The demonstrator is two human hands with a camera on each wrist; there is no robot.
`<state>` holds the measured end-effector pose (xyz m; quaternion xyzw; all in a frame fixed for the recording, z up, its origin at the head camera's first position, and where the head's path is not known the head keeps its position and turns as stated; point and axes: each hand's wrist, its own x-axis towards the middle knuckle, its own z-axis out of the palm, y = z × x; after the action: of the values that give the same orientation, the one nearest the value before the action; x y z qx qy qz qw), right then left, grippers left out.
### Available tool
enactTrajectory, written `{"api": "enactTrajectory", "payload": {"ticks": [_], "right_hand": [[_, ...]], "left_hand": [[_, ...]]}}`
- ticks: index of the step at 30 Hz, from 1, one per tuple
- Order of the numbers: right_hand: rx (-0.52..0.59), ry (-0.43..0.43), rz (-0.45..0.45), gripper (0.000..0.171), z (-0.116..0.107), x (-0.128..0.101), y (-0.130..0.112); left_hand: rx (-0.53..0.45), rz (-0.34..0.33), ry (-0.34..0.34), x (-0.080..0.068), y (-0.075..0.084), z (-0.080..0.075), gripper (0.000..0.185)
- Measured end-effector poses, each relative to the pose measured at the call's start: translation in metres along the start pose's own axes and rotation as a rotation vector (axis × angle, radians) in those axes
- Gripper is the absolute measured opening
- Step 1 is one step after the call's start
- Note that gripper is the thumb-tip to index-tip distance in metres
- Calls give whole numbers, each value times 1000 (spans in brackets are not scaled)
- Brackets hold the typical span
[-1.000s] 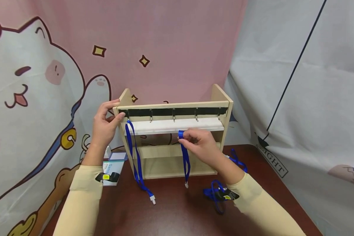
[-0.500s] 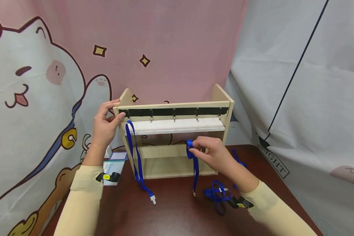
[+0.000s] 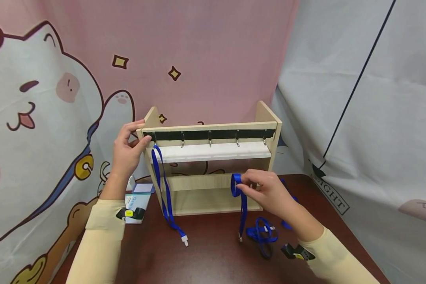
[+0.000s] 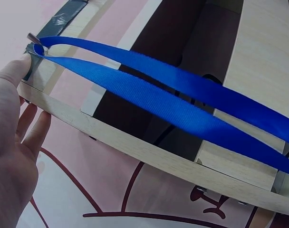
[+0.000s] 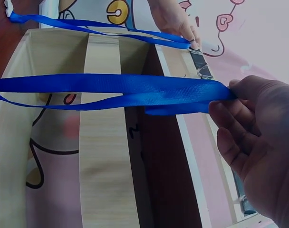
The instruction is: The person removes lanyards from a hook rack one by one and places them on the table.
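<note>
**Inspector:** Start with the largest item. The wooden rack (image 3: 209, 169) stands at the back of the dark worktop (image 3: 206, 256), a row of metal hooks (image 3: 209, 139) under its top rail. It has not shifted over the last second.

**Assistant:** And the hands?

**Inspector:** The left hand (image 3: 127, 148) stays clamped on the rack's upper left corner, thumb on the front face beside the first hook, fingers curled over the top edge. The right hand (image 3: 269, 193) pinches the folded top of a blue lanyard (image 3: 242, 205) between thumb and fingers. A second ago that fold was up at the white shelf, just below the hooks. It is now lower and further right, in front of the rack's lower opening.

**Assistant:** Meaning?

**Inspector:** In my judgement this lanyard is not hung; the loop has come away from the hook row instead of onto a hook.

**Assistant:** Its condition?

**Inspector:** A flat, bright blue ribbon, doubled over at the pinch, both strands hanging straight down, the small clip at the end near the worktop. I cannot tell whether it touches.

**Assistant:** Anything else?

**Inspector:** A second lanyard (image 3: 163, 189) hangs from the leftmost hook, its white clip (image 3: 184, 239) lying on the worktop. A tangled heap of lanyards (image 3: 264, 233) lies near the right wrist, and a small card (image 3: 136, 201) left of the rack.
</note>
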<state>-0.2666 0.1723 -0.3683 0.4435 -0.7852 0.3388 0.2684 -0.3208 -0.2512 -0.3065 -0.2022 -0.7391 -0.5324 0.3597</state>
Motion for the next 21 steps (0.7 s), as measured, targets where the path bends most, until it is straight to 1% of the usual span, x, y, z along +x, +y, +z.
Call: {"api": "enactTrajectory", "payload": {"ticks": [4, 8, 11, 17, 21], "right_hand": [[14, 3, 19, 23, 1, -5, 0], [42, -10, 31, 22, 8, -12, 3], [72, -28, 25, 19, 16, -18, 5], [106, -48, 8, 20, 30, -27, 8], [121, -70, 49, 20, 37, -34, 10]], "left_hand": [[-6, 5, 2, 0, -1, 0, 37], [-14, 11, 4, 0, -1, 0, 37], [-16, 11, 2, 0, -1, 0, 37], [-12, 2, 1, 0, -2, 0, 37], [-15, 6, 0, 0, -1, 0, 37]]}}
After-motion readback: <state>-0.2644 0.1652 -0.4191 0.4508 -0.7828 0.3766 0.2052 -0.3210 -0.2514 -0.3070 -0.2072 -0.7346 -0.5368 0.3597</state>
